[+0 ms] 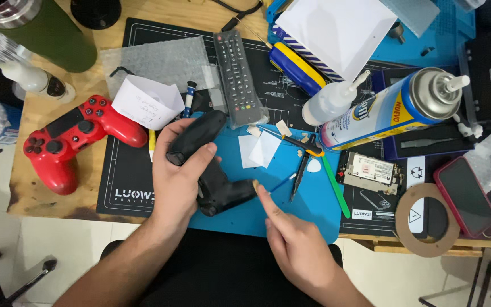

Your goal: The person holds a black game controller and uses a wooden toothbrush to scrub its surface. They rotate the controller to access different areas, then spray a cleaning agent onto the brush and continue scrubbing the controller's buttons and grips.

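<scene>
My left hand (178, 170) grips a black game controller (214, 165) and holds it over the blue work mat (313, 199). My right hand (299, 247) is lower right of it, its index finger extended and its tip touching the controller's right grip. The right hand holds nothing that I can see. A blue-handled tool (282, 183) and black tweezers (302, 167) lie on the mat just right of the controller.
A red controller (75, 139) lies at the left, a remote control (238, 77) behind. A spray can (390, 111), squeeze bottle (333, 99), circuit board (370, 170), green pry stick (335, 187), red-cased phone (466, 196) and tape ring (427, 222) crowd the right. A green flask (46, 34) stands far left.
</scene>
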